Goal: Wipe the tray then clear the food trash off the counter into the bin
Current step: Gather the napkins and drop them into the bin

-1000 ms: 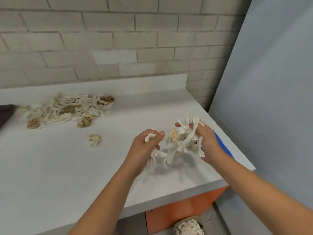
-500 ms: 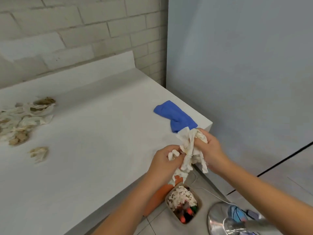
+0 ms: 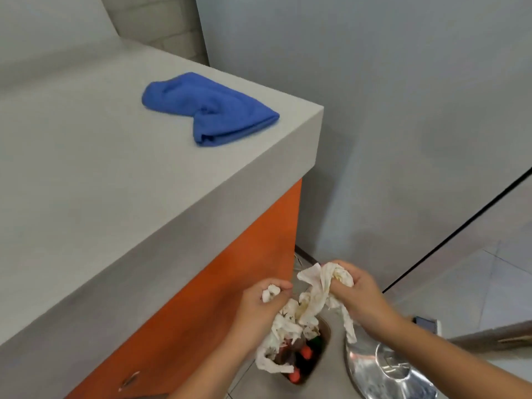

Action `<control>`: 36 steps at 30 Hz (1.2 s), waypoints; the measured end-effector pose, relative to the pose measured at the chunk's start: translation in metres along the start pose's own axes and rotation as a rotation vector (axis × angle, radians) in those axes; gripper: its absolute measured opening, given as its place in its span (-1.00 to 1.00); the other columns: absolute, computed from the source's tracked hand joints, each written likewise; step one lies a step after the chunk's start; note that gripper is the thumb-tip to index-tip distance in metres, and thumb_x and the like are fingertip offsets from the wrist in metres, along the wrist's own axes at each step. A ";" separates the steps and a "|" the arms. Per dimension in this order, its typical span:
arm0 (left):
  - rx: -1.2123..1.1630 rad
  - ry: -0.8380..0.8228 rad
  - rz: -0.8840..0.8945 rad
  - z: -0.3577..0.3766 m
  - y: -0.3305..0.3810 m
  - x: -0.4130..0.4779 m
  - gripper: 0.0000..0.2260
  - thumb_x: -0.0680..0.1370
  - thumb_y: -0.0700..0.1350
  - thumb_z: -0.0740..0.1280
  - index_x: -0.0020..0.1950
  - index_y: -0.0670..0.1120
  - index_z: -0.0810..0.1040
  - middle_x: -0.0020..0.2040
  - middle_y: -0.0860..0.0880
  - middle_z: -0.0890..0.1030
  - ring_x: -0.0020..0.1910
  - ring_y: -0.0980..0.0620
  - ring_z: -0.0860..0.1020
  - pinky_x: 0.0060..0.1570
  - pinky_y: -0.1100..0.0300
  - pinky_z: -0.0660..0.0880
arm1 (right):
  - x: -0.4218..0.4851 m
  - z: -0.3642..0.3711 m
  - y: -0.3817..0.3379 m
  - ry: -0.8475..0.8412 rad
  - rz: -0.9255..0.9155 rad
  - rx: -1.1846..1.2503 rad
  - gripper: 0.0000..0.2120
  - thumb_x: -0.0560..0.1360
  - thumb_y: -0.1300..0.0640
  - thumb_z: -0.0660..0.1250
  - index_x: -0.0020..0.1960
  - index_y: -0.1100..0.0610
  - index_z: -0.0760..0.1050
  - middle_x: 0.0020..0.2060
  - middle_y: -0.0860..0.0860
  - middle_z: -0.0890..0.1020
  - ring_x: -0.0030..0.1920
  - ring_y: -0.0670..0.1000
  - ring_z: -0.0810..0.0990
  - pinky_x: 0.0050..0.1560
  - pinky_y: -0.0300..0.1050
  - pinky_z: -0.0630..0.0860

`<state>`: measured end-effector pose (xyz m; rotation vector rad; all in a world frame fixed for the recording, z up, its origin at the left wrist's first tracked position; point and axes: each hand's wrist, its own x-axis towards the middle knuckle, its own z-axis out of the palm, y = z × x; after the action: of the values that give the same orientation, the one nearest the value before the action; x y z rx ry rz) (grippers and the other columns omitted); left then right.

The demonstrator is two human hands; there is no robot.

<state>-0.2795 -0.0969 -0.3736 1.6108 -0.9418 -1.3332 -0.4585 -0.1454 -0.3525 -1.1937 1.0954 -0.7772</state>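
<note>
Head view, grip: left hand (image 3: pixel 259 305) and right hand (image 3: pixel 361 295) fingers clamped on food trash (image 3: pixel 315 292).
Dangling strips (image 3: pixel 349 326): may drop beside the bin (image 3: pixel 326 338).

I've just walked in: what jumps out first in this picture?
The left hand and right hand grip a wad of soiled food trash over the open bin on the floor, low in the frame. On the grey counter a vivid blue cloth lies crumpled near the corner.

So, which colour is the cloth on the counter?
Blue, a plain cloth with no pattern, best seen in the head view.
</note>
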 end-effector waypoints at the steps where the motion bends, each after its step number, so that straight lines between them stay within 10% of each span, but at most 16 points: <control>1: -0.014 0.014 -0.019 0.004 -0.020 0.012 -0.92 0.48 -0.22 0.41 -0.09 -0.08 0.67 -0.07 0.02 0.69 -0.03 0.04 0.64 0.09 0.12 0.54 | 0.009 -0.005 0.021 0.019 -0.008 -0.004 -0.78 0.25 0.01 0.48 -0.17 0.09 0.62 -0.27 0.09 0.66 -0.26 0.02 0.62 -0.24 -0.14 0.54; 9: 0.095 -0.019 0.048 0.039 -0.163 0.117 -0.86 0.58 -0.13 0.27 -0.07 0.04 0.61 -0.03 0.14 0.63 -0.05 0.14 0.54 -0.07 0.45 0.42 | 0.086 -0.031 0.199 0.039 -0.047 -0.103 -0.87 0.47 0.34 0.36 -0.20 0.17 0.60 -0.35 0.03 0.62 -0.31 -0.05 0.55 -0.26 -0.20 0.49; 15: 0.390 -0.239 0.120 0.046 -0.275 0.178 -0.73 0.51 -0.22 0.12 -0.02 0.08 0.54 0.15 0.09 0.43 0.14 0.21 0.40 0.07 0.36 0.33 | 0.121 -0.032 0.297 -0.152 -0.029 -0.296 -0.82 0.46 0.05 0.24 -0.04 0.13 0.53 -0.27 -0.13 0.57 -0.27 -0.21 0.52 -0.22 -0.37 0.41; 21: 1.114 -0.456 0.348 0.030 -0.358 0.207 -0.53 0.54 -0.28 0.11 0.45 -0.03 0.22 0.44 0.00 0.26 0.43 0.01 0.26 0.42 0.17 0.21 | 0.141 -0.031 0.360 -0.605 -0.316 -0.965 -0.52 0.52 0.12 0.03 0.44 0.12 0.24 0.41 0.00 0.27 0.38 -0.15 0.26 0.41 -0.38 0.08; 27: 1.249 -0.392 0.288 0.046 -0.357 0.220 -0.71 0.52 -0.35 0.07 0.16 -0.14 0.43 0.09 -0.17 0.57 0.07 -0.14 0.55 0.02 0.06 0.42 | 0.168 -0.020 0.410 -0.749 -0.724 -1.787 -0.69 0.28 0.05 0.37 0.02 -0.01 0.62 -0.07 -0.10 0.66 0.08 -0.08 0.60 0.13 -0.26 0.52; 31: 1.322 -0.432 0.251 0.048 -0.370 0.233 -0.72 0.50 -0.38 0.09 0.11 -0.16 0.45 0.07 -0.18 0.59 0.05 -0.17 0.57 0.05 -0.03 0.50 | 0.168 -0.013 0.413 -0.793 -0.656 -1.920 -0.81 0.27 0.03 0.45 -0.13 0.01 0.64 -0.19 -0.07 0.64 -0.05 -0.03 0.60 -0.09 -0.23 0.58; 36: 1.415 -0.446 0.250 0.053 -0.378 0.238 -0.75 0.55 -0.31 0.13 0.14 -0.18 0.51 0.09 -0.18 0.59 0.08 -0.18 0.57 0.05 -0.03 0.51 | 0.172 0.001 0.406 -0.680 -0.486 -1.970 -0.84 0.02 0.09 0.55 -0.47 0.00 0.58 -0.33 -0.01 0.53 -0.39 -0.03 0.48 -0.59 -0.26 0.20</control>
<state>-0.2776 -0.1776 -0.8164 1.9928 -2.6346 -0.7849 -0.4338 -0.2090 -0.7883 -3.0669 0.7332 0.7928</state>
